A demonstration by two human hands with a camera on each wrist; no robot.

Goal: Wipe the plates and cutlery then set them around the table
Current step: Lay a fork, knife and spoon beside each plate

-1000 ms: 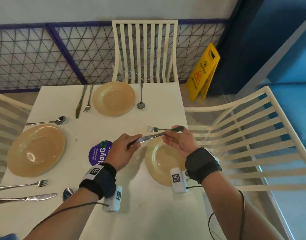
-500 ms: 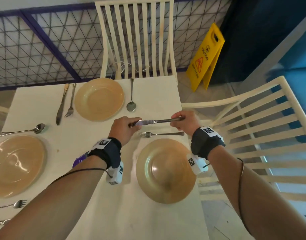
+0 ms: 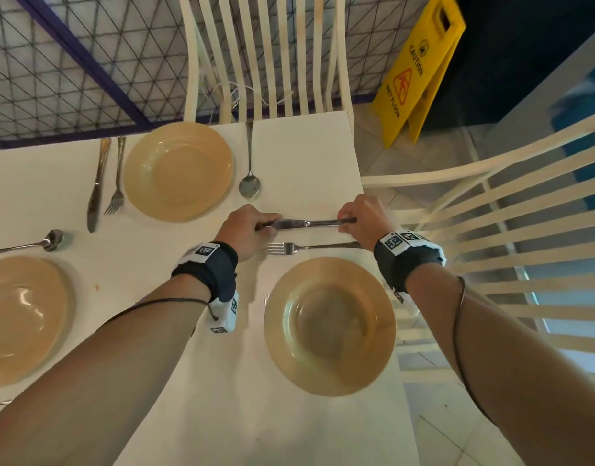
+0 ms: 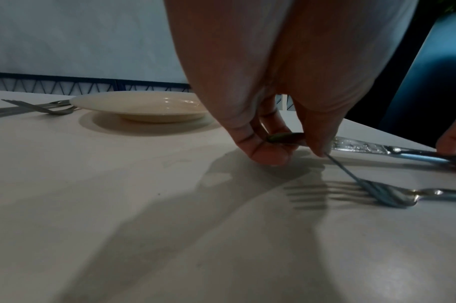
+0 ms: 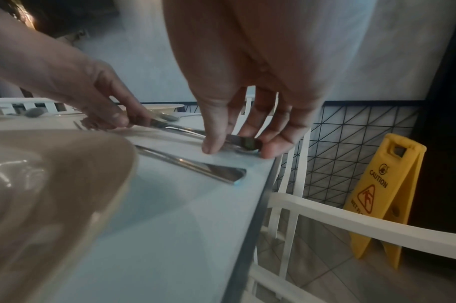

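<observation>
Pinching one knife (image 3: 306, 224) by its ends, both hands: left (image 3: 247, 232), right (image 3: 365, 220); three plates (image 3: 329, 326) visible.

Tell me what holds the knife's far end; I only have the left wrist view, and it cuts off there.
Observer: The right hand pinches the handle end of the knife.
Operator: Is there a plate at this setting?
Observer: Yes, a tan plate lies on the near side of the fork.
Operator: What faces that setting?
Observer: A white chair stands at the right edge of the table.
</observation>
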